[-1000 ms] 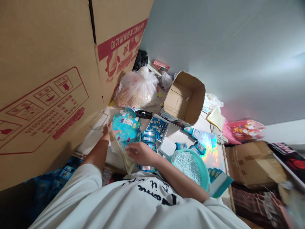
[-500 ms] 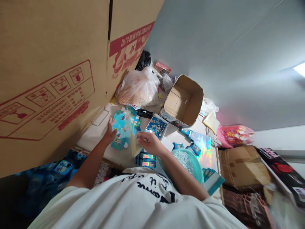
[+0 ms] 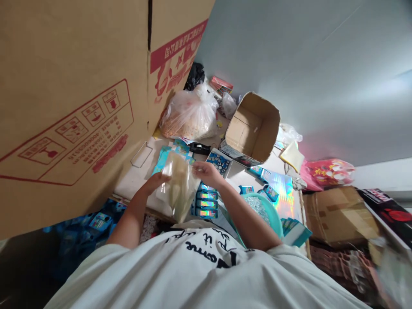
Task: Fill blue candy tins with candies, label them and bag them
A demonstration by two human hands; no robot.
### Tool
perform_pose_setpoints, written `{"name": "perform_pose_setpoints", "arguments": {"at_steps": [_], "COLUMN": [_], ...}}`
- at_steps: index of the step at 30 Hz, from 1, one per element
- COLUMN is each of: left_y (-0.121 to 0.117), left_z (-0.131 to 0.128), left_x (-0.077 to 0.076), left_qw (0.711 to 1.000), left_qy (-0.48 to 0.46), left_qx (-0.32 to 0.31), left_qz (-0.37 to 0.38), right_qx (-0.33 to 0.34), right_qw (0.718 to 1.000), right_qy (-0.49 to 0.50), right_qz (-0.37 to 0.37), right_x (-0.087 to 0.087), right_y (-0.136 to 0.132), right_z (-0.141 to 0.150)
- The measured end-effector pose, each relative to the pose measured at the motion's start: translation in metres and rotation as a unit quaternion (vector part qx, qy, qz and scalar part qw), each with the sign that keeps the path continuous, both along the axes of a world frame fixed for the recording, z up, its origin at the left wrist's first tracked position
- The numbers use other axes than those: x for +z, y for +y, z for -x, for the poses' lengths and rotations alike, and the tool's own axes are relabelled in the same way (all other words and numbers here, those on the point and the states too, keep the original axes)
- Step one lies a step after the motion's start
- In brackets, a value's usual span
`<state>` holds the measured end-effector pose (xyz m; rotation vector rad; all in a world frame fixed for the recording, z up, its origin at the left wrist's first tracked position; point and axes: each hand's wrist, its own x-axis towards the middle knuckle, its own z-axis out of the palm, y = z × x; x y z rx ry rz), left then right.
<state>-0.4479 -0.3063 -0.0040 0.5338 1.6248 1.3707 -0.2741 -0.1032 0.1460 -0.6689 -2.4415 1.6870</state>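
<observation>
1. Clear plastic film (image 3: 178, 189) is up btwn both hands, above the near L part of the table (image 3: 130, 182); hangs down toward the shirt, w/ glare on its folds. Bag or single sheet? Hard to say w/ the shine.
2. L hand (image 3: 157, 180): holding film's L edge, thumb in front, fingers partly hidden behind the plastic.
3. R hand (image 3: 207, 172): thumb & fingertips pinched tight on film's upper R edge.
4. Under/behind film: flat blue printed card (image 3: 162, 159), partly covered.
5. Just R of film: row of small blue boxes (image 3: 206, 203), shiny sides showing. Behind R hand: white tray w/ blue & white round pcs (image 3: 219, 162).
6. By R forearm: teal bowl (image 3: 276, 219) w/ pale pellets, partly hidden by the arm.
7. Farther back: tied clear bag (image 3: 189, 118), full; R of it, open cardboard box (image 3: 252, 128), tipped w/ its mouth toward the cam.
8. L side: wire frame (image 3: 142, 154) on table, next to big printed carton (image 3: 74, 107).
</observation>
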Motion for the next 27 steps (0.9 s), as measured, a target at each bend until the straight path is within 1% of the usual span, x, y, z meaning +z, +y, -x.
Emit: {"name": "perform_pose_setpoints", "arguments": {"at_steps": [3,5,8,10,12,14,17,20,22,24,25,27], "left_y": [-0.018,-0.018,0.002,0.021,0.037,0.046,0.048,0.043,0.039,0.035,0.032,0.027], "left_z": [0.0,0.003,0.011,0.017,0.023,0.029,0.033,0.024,0.009,-0.012,-0.024,-0.045], "left_x": [-0.002,-0.004,-0.007,-0.008,-0.006,0.0,0.015,0.03,0.038,0.047,0.052,0.065], "left_qw": [0.999,0.996,0.986,0.977,0.967,0.96,0.958,0.968,0.977,0.989,0.994,0.996], "left_qy": [0.013,0.038,0.096,0.135,0.169,0.195,0.208,0.173,0.122,0.047,0.006,-0.069], "left_qx": [0.031,0.053,0.082,0.093,0.099,0.111,0.129,0.138,0.139,0.11,0.083,0.015], "left_qz": [0.037,0.059,0.105,0.139,0.162,0.166,0.149,0.121,0.103,0.085,0.075,0.051], "right_qx": [-0.032,-0.06,-0.105,-0.128,-0.141,-0.15,-0.166,-0.189,-0.21,-0.229,-0.234,-0.228], "right_qw": [0.998,0.994,0.987,0.983,0.982,0.983,0.984,0.98,0.972,0.959,0.949,0.931], "right_qy": [-0.029,-0.051,-0.068,-0.066,-0.057,-0.042,0.0,0.062,0.107,0.158,0.189,0.223], "right_qz": [-0.045,-0.07,-0.098,-0.111,-0.111,-0.1,-0.065,-0.017,0.007,0.046,0.093,0.18], "right_x": [-0.024,-0.037,-0.05,-0.053,-0.052,-0.047,-0.033,-0.009,0.01,0.026,0.031,0.035], "right_y": [0.005,0.012,0.027,0.036,0.043,0.048,0.049,0.046,0.039,0.025,0.015,-0.008], "right_z": [0.024,0.039,0.057,0.065,0.07,0.072,0.067,0.046,0.023,-0.004,-0.018,-0.043]}}
